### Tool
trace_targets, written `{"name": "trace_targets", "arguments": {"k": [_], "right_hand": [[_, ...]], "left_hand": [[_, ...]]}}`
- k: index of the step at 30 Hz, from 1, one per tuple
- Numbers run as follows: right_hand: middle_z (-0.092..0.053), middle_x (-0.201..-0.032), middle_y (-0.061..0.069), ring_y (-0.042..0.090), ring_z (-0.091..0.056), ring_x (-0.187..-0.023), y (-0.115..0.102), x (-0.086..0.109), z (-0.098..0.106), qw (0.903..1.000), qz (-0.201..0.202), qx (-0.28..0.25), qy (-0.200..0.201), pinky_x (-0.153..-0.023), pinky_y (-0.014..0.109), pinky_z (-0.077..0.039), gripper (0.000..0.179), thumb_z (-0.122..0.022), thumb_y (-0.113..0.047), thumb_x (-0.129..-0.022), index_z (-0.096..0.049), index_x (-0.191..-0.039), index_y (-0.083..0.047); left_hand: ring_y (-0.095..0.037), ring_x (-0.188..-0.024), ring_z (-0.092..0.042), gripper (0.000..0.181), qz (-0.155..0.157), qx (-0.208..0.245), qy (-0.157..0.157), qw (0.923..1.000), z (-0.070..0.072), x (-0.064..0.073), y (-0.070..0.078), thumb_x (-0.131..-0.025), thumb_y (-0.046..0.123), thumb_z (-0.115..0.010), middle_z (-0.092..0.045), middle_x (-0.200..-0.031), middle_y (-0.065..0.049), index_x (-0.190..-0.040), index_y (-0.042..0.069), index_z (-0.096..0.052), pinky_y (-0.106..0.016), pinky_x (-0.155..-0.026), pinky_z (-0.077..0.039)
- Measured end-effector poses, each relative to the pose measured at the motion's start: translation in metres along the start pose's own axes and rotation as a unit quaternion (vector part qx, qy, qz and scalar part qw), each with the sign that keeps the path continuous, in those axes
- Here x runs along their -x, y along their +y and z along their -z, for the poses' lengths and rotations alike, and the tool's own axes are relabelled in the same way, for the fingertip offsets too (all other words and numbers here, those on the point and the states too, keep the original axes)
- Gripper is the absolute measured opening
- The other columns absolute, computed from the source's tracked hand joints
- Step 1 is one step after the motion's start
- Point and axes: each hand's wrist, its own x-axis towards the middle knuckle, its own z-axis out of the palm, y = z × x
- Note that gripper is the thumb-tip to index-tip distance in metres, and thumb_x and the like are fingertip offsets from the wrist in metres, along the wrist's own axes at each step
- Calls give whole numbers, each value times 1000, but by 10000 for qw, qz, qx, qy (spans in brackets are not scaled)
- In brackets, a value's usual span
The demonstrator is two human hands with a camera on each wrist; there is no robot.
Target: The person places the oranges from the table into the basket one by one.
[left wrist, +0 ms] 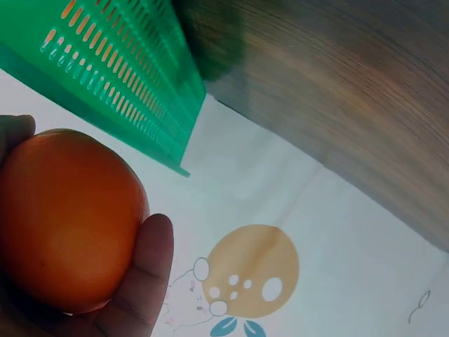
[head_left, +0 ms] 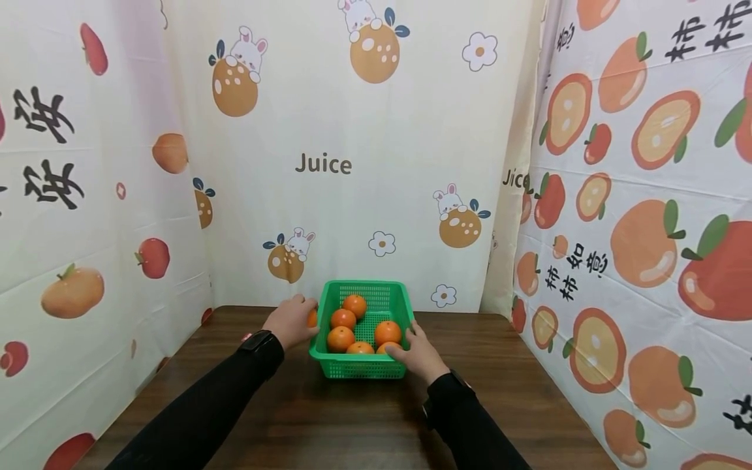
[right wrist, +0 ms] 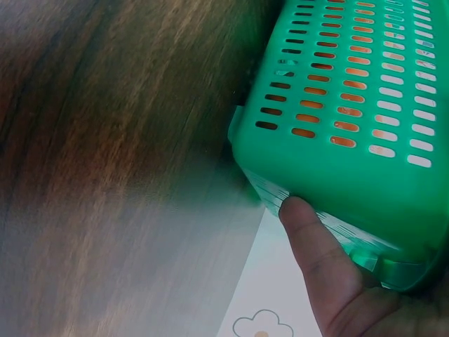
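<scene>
A green plastic basket [head_left: 364, 369] with slotted walls stands on the table, with several oranges [head_left: 388, 332] inside. My left hand [head_left: 290, 322] holds another orange [left wrist: 70, 217] just outside the basket's left rim, fingers and thumb wrapped about it; only a sliver of this fruit shows in the head view. At the basket's front right corner, my right hand [head_left: 424, 354] grips the rim, its thumb over the edge and the fingers along the outer right wall. The right wrist view shows one finger [right wrist: 309, 239] lying against that wall; the thumb is hidden there.
The dark wooden table [head_left: 329, 424] runs back to a cream curtain [head_left: 405, 156] printed with rabbits and fruit, close behind the basket. Fruit-patterned cloths hang along the left [head_left: 117, 261] and right [head_left: 587, 274] table edges.
</scene>
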Motion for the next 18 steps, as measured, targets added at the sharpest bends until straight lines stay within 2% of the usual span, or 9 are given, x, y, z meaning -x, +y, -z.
{"name": "trace_targets", "arguments": {"k": [4, 11, 18], "right_hand": [[-10, -180, 18, 46, -34, -157, 2, 1, -1, 10000, 36, -18, 3, -122, 61, -37, 87, -66, -50, -104, -35, -162, 8], [-11, -179, 17, 46, -34, -157, 6, 0, -1, 10000, 48, 0, -13, -122, 61, -37, 92, -66, -56, -102, -35, -161, 8], [-10, -180, 17, 46, -32, -158, 6, 0, 0, 9999, 77, -91, -43, -122, 61, -37, 89, -66, -52, -104, -35, -162, 7]], "left_hand": [[-22, -78, -56, 51, 81, 183, -89, 9998, 1, -10, 6, -91, 40, -80, -63, -105, -8, -132, 12, -67, -34, -69, -51], [-24, -84, -57, 46, 377, 988, -312, 9939, 5, -28, 17, -93, 39, -79, -63, -104, -9, -126, 10, -66, -37, -74, -50], [-24, -83, -58, 39, 455, 1427, -403, 9879, -3, -42, 22, -94, 36, -80, -63, -96, -8, -120, 11, -67, -34, -70, -49]]}}
